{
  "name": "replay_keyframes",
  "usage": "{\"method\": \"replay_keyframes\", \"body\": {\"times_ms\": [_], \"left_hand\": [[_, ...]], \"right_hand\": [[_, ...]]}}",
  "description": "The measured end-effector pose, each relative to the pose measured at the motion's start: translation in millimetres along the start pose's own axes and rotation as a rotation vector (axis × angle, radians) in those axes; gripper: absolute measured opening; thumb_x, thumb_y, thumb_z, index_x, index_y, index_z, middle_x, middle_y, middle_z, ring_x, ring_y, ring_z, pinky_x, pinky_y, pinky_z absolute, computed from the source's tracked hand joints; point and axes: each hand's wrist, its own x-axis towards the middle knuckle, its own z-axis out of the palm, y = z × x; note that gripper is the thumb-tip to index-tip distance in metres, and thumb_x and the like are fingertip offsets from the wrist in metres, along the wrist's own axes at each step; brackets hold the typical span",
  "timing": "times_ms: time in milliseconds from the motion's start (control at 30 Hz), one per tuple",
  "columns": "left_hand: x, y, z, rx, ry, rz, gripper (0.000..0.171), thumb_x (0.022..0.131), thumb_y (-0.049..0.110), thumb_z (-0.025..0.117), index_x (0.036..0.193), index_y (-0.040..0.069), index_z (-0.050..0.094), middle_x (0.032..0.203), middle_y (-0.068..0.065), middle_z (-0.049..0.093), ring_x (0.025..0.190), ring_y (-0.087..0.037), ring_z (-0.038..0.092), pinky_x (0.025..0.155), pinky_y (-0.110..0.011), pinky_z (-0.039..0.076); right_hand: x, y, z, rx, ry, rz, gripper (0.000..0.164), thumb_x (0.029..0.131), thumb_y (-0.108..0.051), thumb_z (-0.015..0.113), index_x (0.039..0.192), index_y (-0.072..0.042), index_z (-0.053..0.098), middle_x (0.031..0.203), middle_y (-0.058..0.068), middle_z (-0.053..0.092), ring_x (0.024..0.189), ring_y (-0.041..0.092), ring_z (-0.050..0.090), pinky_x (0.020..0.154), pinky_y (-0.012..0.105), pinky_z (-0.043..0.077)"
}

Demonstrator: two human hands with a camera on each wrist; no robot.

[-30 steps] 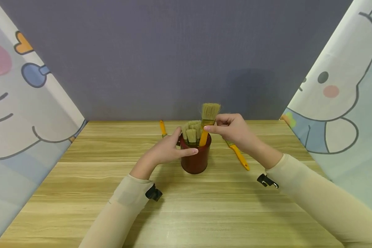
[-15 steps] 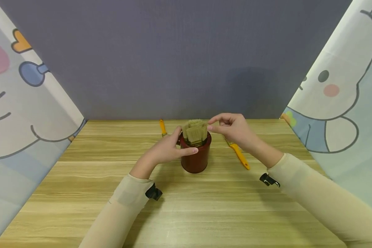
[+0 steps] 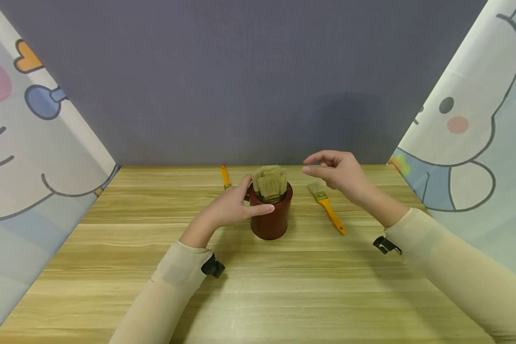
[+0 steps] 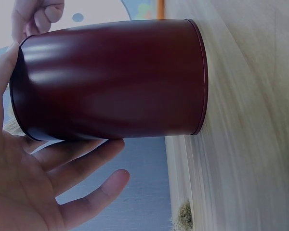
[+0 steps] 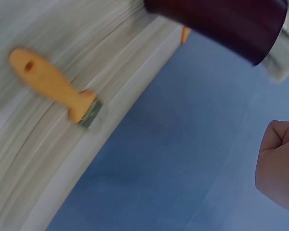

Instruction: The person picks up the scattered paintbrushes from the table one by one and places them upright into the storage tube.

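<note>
A dark red cylindrical pot stands upright on the table, holding several paintbrushes with their bristles up. My left hand grips the pot near its rim, thumb on one side and fingers on the other, as the left wrist view shows on the pot wall. To the right of the pot and above the table, my right hand holds nothing, its fingers loosely bent. Below that hand lies a paintbrush with an orange handle, bristles pointing away from me. The handles inside the pot are hidden.
Another orange-handled brush lies at the back left, partly hidden behind my left hand. A grey panel rises at the back edge of the wooden table. Cartoon-printed sheets stand at both sides.
My right hand lowered a wide paintbrush handle-first into the pot and let it go. It then moved right and slightly up, away from the pot. My left hand stayed put.
</note>
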Motion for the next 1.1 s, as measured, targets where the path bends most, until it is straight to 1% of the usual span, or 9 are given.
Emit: {"method": "replay_keyframes", "body": {"times_ms": [167, 367, 567, 700, 767, 900, 967, 1033, 1100], "left_hand": [[0.4, 0.1, 0.5, 0.016, 0.003, -0.011, 0.126, 0.087, 0.079, 0.070, 0.173, 0.016, 0.003, 0.172, -0.017, 0.036, 0.155, -0.039, 0.044, 0.122, -0.057, 0.043], [0.9, 1.0, 1.0, 0.029, 0.003, -0.013, 0.127, 0.086, 0.081, 0.069, 0.173, 0.017, 0.003, 0.172, -0.017, 0.035, 0.155, -0.037, 0.044, 0.122, -0.057, 0.043], [0.0, -0.8, 1.7, 0.027, 0.001, -0.022, 0.129, 0.084, 0.084, 0.069, 0.173, 0.019, 0.002, 0.171, -0.015, 0.038, 0.154, -0.036, 0.045, 0.121, -0.057, 0.043], [-1.7, -2.3, 3.4, 0.016, 0.001, -0.021, 0.129, 0.083, 0.083, 0.070, 0.173, 0.019, 0.003, 0.168, -0.014, 0.043, 0.154, -0.036, 0.047, 0.120, -0.057, 0.044], [-3.0, -3.6, 4.6, 0.016, -0.002, -0.016, 0.129, 0.084, 0.083, 0.070, 0.173, 0.019, 0.003, 0.167, -0.014, 0.043, 0.153, -0.036, 0.047, 0.120, -0.057, 0.044], [-5.2, -7.3, 7.5, 0.012, -0.016, -0.012, 0.130, 0.084, 0.083, 0.070, 0.173, 0.018, 0.003, 0.168, -0.014, 0.042, 0.154, -0.036, 0.046, 0.121, -0.057, 0.044], [-6.1, -8.9, 8.3, 0.006, -0.017, -0.013, 0.129, 0.084, 0.082, 0.070, 0.173, 0.018, 0.003, 0.168, -0.013, 0.043, 0.155, -0.035, 0.045, 0.121, -0.057, 0.044], [-7.0, -9.8, 8.8, 0.000, -0.015, -0.015, 0.128, 0.084, 0.081, 0.071, 0.173, 0.018, 0.003, 0.168, -0.013, 0.042, 0.155, -0.035, 0.045, 0.120, -0.057, 0.044], [-8.1, -9.3, 9.2, 0.002, -0.015, -0.016, 0.129, 0.084, 0.082, 0.070, 0.173, 0.018, 0.003, 0.169, -0.013, 0.041, 0.155, -0.035, 0.044, 0.121, -0.057, 0.044]], "right_hand": [[7.1, 21.4, -16.4, -0.023, 0.018, 0.053, 0.041, 0.098, -0.040, 0.079, 0.130, -0.015, 0.073, 0.059, -0.006, 0.036, 0.050, 0.015, 0.027, 0.050, 0.034, 0.030], [14.0, 63.4, -37.7, -0.095, -0.022, 0.154, 0.051, 0.101, -0.044, 0.074, 0.142, -0.015, 0.064, 0.061, -0.007, 0.038, 0.051, 0.013, 0.029, 0.052, 0.035, 0.031], [22.3, 107.2, -45.5, -0.158, -0.081, 0.274, 0.064, 0.101, -0.042, 0.074, 0.154, -0.011, 0.053, 0.066, -0.005, 0.043, 0.050, 0.010, 0.033, 0.051, 0.032, 0.034], [24.2, 129.5, -42.0, -0.253, -0.127, 0.299, 0.067, 0.101, -0.044, 0.074, 0.155, -0.011, 0.050, 0.095, 0.004, 0.061, 0.073, 0.013, 0.050, 0.063, 0.029, 0.045], [24.3, 139.9, -37.7, -0.279, -0.166, 0.313, 0.070, 0.101, -0.047, 0.073, 0.156, -0.010, 0.049, 0.103, 0.008, 0.061, 0.081, 0.016, 0.050, 0.068, 0.031, 0.046], [25.8, 152.9, -25.3, -0.315, -0.199, 0.347, 0.075, 0.098, -0.054, 0.073, 0.152, -0.008, 0.049, 0.111, 0.013, 0.064, 0.091, 0.023, 0.054, 0.076, 0.036, 0.048], [26.7, 153.7, -18.8, -0.341, -0.184, 0.357, 0.074, 0.097, -0.055, 0.075, 0.148, -0.005, 0.052, 0.122, 0.018, 0.063, 0.102, 0.028, 0.056, 0.085, 0.041, 0.051], [27.6, 151.5, -12.8, -0.375, -0.161, 0.360, 0.070, 0.096, -0.055, 0.076, 0.139, -0.003, 0.057, 0.138, 0.018, 0.059, 0.118, 0.029, 0.056, 0.097, 0.043, 0.049], [29.1, 149.4, -9.2, -0.385, -0.139, 0.379, 0.055, 0.095, -0.052, 0.077, 0.120, -0.005, 0.064, 0.123, 0.016, 0.065, 0.107, 0.028, 0.058, 0.091, 0.041, 0.050]]}}
